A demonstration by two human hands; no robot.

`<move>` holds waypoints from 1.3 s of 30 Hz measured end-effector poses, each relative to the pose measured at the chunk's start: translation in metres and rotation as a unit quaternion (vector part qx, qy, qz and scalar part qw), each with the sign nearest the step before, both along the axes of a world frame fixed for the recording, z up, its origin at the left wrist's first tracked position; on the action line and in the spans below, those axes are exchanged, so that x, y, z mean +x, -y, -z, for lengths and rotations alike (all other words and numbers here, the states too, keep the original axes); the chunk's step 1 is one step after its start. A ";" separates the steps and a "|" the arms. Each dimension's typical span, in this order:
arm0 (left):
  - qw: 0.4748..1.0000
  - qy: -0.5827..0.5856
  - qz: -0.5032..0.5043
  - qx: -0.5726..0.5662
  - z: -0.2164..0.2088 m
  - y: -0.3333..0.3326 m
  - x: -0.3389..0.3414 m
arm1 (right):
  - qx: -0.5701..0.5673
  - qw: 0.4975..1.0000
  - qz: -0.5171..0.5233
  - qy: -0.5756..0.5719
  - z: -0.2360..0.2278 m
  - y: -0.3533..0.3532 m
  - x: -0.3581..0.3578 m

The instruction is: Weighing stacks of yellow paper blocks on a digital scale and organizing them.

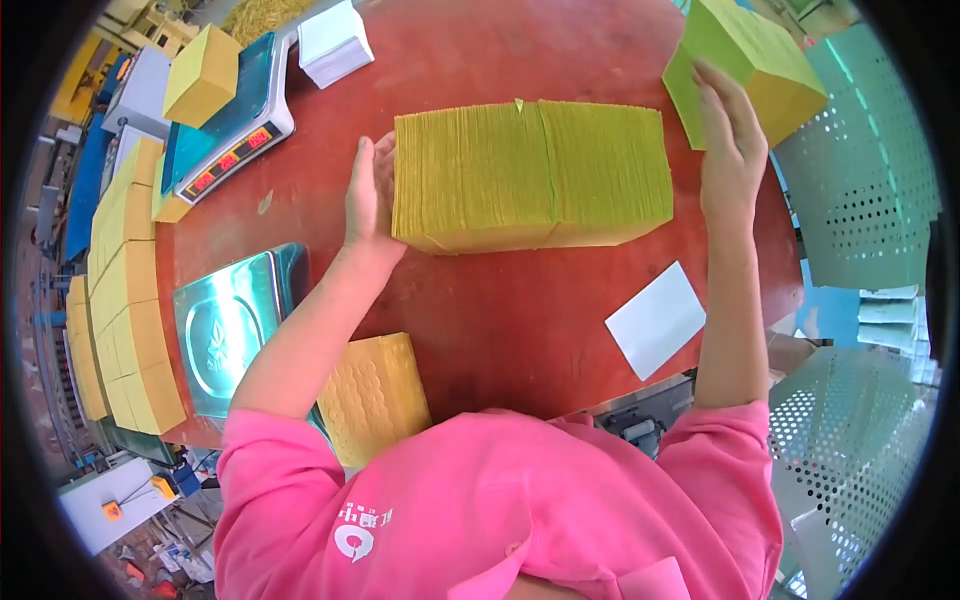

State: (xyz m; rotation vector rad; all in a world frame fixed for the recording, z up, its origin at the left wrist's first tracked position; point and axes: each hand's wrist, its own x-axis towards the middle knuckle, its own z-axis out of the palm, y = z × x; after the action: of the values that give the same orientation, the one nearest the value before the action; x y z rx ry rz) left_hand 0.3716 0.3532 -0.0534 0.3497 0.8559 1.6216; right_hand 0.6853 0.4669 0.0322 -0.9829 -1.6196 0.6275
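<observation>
A long stack of yellow paper sheets lies on its side across the red table, its sheet edges facing up. A narrow gap splits it near the middle. Against its left end rests my left hand, thumb raised and apart, the other fingers partly hidden behind the stack. My right hand is held flat with fingers stretched out, a little off the stack's right end. It overlaps a yellow-green block of paper at the far right; whether they touch I cannot tell. A white sheet lies near my right forearm.
On the red table, a digital scale bears a yellow block. Beside it stands a white paper stack. A second scale and an embossed yellow block are nearer. Yellow blocks line the left; perforated metal panels flank the right.
</observation>
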 end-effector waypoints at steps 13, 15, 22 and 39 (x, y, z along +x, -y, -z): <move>0.960 -0.276 0.045 -0.030 0.013 0.017 0.027 | -0.347 0.885 -0.101 -0.293 0.116 0.059 -0.011; 0.923 -0.380 0.065 0.023 0.028 0.021 -0.007 | -0.335 0.888 -0.133 -0.285 0.097 0.063 -0.011; 0.900 -0.413 0.071 -0.120 0.015 0.036 -0.006 | -0.289 0.938 -0.115 -0.154 0.119 0.076 -0.001; 0.896 -0.272 0.279 -0.211 -0.063 0.031 -0.035 | -0.431 0.890 -0.150 0.013 0.018 0.068 0.036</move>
State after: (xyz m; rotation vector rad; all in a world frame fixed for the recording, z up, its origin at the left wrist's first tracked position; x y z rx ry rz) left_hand 0.3367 0.3227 0.0096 0.6838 1.3521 0.7717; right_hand 0.7218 0.3985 0.0141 -1.3654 -1.5269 1.6413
